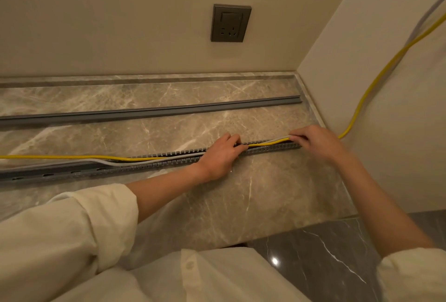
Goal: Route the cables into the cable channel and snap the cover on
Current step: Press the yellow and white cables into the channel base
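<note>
A grey slotted cable channel (pixel 154 165) lies along the marble ledge, open side up. A yellow cable (pixel 72 157) and a white cable (pixel 115 163) run along it; both sit inside the channel around its middle and rise out toward the left. My left hand (pixel 220 153) presses down on the cables at the channel's middle. My right hand (pixel 313 141) pinches both cables at the channel's right end. The grey cover strip (pixel 154 112) lies loose, farther back on the ledge and parallel to the channel.
The marble ledge (pixel 265 185) ends at a side wall (pixel 386 84) on the right, up which the yellow cable climbs. A dark wall socket (pixel 231 23) sits on the back wall above. A darker floor (pixel 325 253) lies below the ledge's front edge.
</note>
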Available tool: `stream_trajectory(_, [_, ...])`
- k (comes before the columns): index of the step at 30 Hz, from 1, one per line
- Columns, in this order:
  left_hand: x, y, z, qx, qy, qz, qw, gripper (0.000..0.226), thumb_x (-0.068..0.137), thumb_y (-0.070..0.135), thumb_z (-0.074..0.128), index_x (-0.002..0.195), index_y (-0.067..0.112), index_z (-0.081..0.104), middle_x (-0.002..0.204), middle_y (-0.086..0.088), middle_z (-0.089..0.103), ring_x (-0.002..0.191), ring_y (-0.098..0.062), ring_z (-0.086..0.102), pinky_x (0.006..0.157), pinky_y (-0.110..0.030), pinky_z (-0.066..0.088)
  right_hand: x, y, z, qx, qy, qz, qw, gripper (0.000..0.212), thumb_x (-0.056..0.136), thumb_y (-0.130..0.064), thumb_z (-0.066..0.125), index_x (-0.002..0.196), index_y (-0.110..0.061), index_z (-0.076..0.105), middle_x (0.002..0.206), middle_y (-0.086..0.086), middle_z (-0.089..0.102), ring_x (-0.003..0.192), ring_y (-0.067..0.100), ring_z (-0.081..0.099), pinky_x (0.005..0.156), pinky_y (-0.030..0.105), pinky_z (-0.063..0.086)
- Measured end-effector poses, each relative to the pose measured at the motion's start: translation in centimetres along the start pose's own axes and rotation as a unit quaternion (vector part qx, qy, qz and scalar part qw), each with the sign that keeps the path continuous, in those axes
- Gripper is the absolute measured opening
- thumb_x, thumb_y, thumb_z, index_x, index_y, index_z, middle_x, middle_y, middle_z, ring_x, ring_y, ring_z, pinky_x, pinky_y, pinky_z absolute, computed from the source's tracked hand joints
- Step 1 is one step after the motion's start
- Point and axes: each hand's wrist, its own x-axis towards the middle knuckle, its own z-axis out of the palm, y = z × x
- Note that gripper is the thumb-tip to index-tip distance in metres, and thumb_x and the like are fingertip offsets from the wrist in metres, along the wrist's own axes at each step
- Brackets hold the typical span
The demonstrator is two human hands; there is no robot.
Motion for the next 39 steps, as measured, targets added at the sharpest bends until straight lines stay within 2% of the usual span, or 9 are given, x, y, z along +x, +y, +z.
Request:
stream_trajectory(6, [1.4, 1.2, -0.8, 0.009, -0.016, -0.01, 1.0, 0.041, 0.086, 0.012, 0.051, 0.126, 0.009, 0.049, 0.11, -0.016, 0.053, 0.094, -0.03, 0.051, 0.07, -0.039, 0.044, 2.7, -0.1, -1.1, -0.008, -0.109, 0.038, 0.993, 0.043, 0.092, -0.024, 0.056, 0.051, -0.03, 0.048, 0.056, -0.01, 0.049, 0.069, 0.023, 0.054, 0.069, 0.038, 0.048])
stream_trajectory(9, [2.7, 2.2, -0.7, 0.005, -0.03, 0.009, 0.999, 0.05, 0.088, 0.013, 0.048, 0.137, 0.014, 0.038, 0.117, -0.017, 0.05, 0.096, -0.031, 0.051, 0.072, -0.043, 0.046, 3.8, -0.4, -1.4, -0.017, -0.149, 0.063, 0.987, 0.022, 0.09, -0.025, 0.058, 0.073, -0.021, 0.071, 0.07, 0.001, 0.067, 0.074, 0.024, 0.062, 0.07, 0.037, 0.05])
stream_trajectory(12, [3.7, 3.0, -0.4, 0.019, -0.045, 0.014, 0.999, 0.053, 0.09, 0.012, 0.048, 0.141, 0.017, 0.035, 0.111, -0.017, 0.049, 0.093, -0.031, 0.05, 0.068, -0.041, 0.043, 4.8, -0.9, -1.8, -0.022, -0.168, 0.081, 0.982, 0.02, 0.088, -0.027, 0.061, 0.09, -0.012, 0.075, 0.079, 0.008, 0.069, 0.078, 0.023, 0.063, 0.073, 0.035, 0.051])
stream_trajectory(17, [4.6, 2.9, -0.2, 0.052, -0.067, 0.017, 0.996, 0.059, 0.087, 0.011, 0.051, 0.143, 0.021, 0.034, 0.108, -0.017, 0.045, 0.095, -0.031, 0.045, 0.068, -0.04, 0.041, 5.7, -2.3, -1.9, -0.083, -0.203, 0.105, 0.97, 0.027, 0.086, -0.032, 0.065, 0.078, -0.007, 0.073, 0.079, 0.009, 0.063, 0.081, 0.027, 0.062, 0.068, 0.03, 0.046])
stream_trajectory(24, [5.2, 2.8, -0.6, 0.057, -0.084, 0.016, 0.995, 0.056, 0.086, 0.013, 0.052, 0.14, 0.021, 0.039, 0.11, -0.018, 0.046, 0.097, -0.033, 0.046, 0.069, -0.039, 0.04, 5.4, -1.7, -2.2, -0.056, -0.214, 0.116, 0.968, 0.041, 0.088, -0.035, 0.062, 0.059, -0.007, 0.063, 0.053, 0.003, 0.055, 0.044, 0.016, 0.049, 0.045, 0.024, 0.037])
stream_trajectory(27, [5.2, 2.5, -0.4, 0.056, -0.081, 0.019, 0.995, 0.059, 0.085, 0.013, 0.053, 0.141, 0.021, 0.037, 0.111, -0.017, 0.046, 0.097, -0.032, 0.045, 0.069, -0.038, 0.041, 4.1, 0.5, -2.0, 0.06, -0.185, 0.08, 0.978, 0.018, 0.09, -0.025, 0.062, 0.084, -0.008, 0.063, 0.059, 0.005, 0.058, 0.046, 0.013, 0.05, 0.043, 0.023, 0.039])
stream_trajectory(30, [5.1, 2.5, -0.4, 0.059, -0.082, 0.024, 0.995, 0.059, 0.085, 0.012, 0.053, 0.141, 0.02, 0.037, 0.112, -0.017, 0.045, 0.098, -0.032, 0.045, 0.07, -0.039, 0.041, 2.4, 2.6, -2.1, 0.138, -0.139, 0.044, 0.98, 0.008, 0.088, -0.012, 0.064, 0.089, -0.014, 0.056, 0.062, 0.003, 0.064, 0.047, 0.009, 0.055, 0.048, 0.02, 0.043])
stream_trajectory(35, [5.2, 2.5, -0.5, 0.062, -0.088, 0.019, 0.994, 0.06, 0.084, 0.012, 0.055, 0.141, 0.022, 0.038, 0.112, -0.017, 0.045, 0.098, -0.031, 0.045, 0.069, -0.038, 0.041, 1.3, 4.0, -1.4, 0.145, -0.013, 0.01, 0.989, 0.013, 0.08, -0.002, 0.071, 0.084, -0.014, 0.067, 0.067, -0.003, 0.065, 0.056, 0.01, 0.062, 0.059, 0.023, 0.047])
stream_trajectory(39, [5.0, 2.5, -0.6, 0.065, -0.084, 0.018, 0.994, 0.059, 0.084, 0.012, 0.055, 0.14, 0.02, 0.039, 0.113, -0.018, 0.045, 0.098, -0.032, 0.045, 0.069, -0.039, 0.041, 2.2, 3.8, -0.6, 0.089, -0.017, 0.015, 0.996, 0.01, 0.077, 0.0, 0.072, 0.083, -0.008, 0.073, 0.077, 0.008, 0.069, 0.063, 0.015, 0.058, 0.066, 0.027, 0.047])
